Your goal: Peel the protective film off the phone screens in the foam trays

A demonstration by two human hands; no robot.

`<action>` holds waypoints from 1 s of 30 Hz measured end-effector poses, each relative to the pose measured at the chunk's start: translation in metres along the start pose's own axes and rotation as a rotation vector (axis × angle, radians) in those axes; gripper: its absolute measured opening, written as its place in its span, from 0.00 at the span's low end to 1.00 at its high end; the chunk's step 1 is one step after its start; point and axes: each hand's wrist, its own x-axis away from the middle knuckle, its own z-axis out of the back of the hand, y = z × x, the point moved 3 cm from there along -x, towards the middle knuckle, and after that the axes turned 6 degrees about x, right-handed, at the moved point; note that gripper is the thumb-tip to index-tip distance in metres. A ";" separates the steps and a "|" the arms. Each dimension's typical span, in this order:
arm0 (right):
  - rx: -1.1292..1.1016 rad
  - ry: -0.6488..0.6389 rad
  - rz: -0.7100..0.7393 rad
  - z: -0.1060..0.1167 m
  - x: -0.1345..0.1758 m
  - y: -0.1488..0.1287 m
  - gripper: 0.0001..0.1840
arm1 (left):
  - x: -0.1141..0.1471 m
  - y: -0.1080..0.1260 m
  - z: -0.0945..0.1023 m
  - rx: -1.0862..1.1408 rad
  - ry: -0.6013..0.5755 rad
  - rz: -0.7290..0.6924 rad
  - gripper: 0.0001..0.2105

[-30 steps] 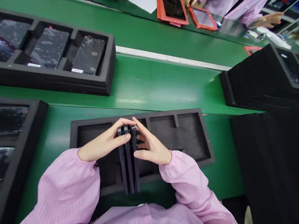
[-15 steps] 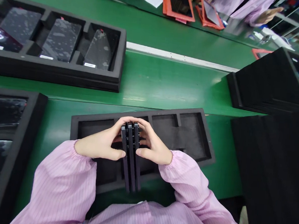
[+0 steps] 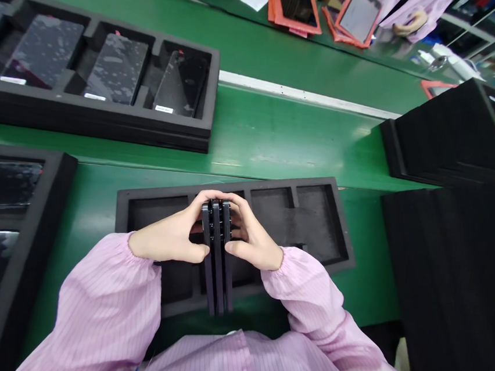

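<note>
Three dark smartphones [image 3: 217, 270] stand on edge, side by side, between my hands. My left hand [image 3: 170, 237] is closed on their left side, its thumb on the outer phone. On the right side my right hand [image 3: 256, 244] grips the same group, thumb against the nearest phone. The fingers of both hands meet at the far end of the phones and are partly hidden. Beneath lies a black foam tray [image 3: 346, 224] with bare compartments in view; my hands and the phones cover its middle.
Behind, a foam tray [image 3: 149, 115] holds several film-covered phones. At left is another filled tray [image 3: 49, 219]. Stacked black trays [image 3: 454, 258] rise at right. Across the green bench, a co-worker's hand [image 3: 411, 23] is near orange-framed panels [image 3: 294, 6].
The filled tray at the back has shifted right. Across the bench, an orange-framed panel has tilted up and the co-worker's hand has moved left. My hands and the phones have barely moved.
</note>
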 end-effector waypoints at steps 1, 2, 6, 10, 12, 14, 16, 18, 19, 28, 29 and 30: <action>0.002 0.003 -0.004 0.000 0.000 0.000 0.44 | 0.000 0.000 0.000 0.001 -0.001 -0.001 0.39; 0.006 0.004 -0.010 -0.001 -0.001 -0.001 0.44 | 0.000 0.000 0.000 0.003 -0.004 -0.002 0.39; 0.039 0.032 -0.020 -0.005 -0.001 -0.002 0.46 | -0.002 0.000 0.000 0.019 -0.018 0.003 0.39; 0.042 0.092 -0.003 -0.008 -0.001 -0.002 0.46 | -0.003 0.000 -0.001 0.037 -0.025 -0.012 0.39; 0.045 0.108 -0.016 -0.009 0.000 -0.001 0.46 | -0.002 -0.001 0.000 0.041 -0.021 -0.010 0.39; 0.045 0.103 -0.025 -0.009 0.000 0.000 0.46 | -0.001 0.000 0.000 0.041 -0.022 -0.009 0.38; 0.038 0.098 -0.023 -0.008 0.000 0.000 0.47 | -0.001 0.000 0.000 0.045 -0.026 -0.010 0.36; 0.034 0.104 -0.023 -0.008 0.000 0.000 0.47 | -0.001 0.000 0.000 0.051 -0.023 -0.009 0.35; 0.035 0.112 -0.025 -0.007 0.000 0.000 0.46 | -0.002 0.000 -0.001 0.049 -0.015 -0.004 0.35; 0.041 0.152 -0.018 -0.006 -0.001 0.000 0.43 | -0.002 0.001 -0.003 0.041 -0.024 -0.008 0.37; 0.055 0.164 -0.011 -0.006 -0.001 0.000 0.43 | -0.002 0.001 -0.003 0.043 -0.029 -0.013 0.37; 0.068 0.172 -0.005 -0.006 0.000 0.000 0.43 | -0.002 0.001 -0.003 0.044 -0.029 -0.013 0.38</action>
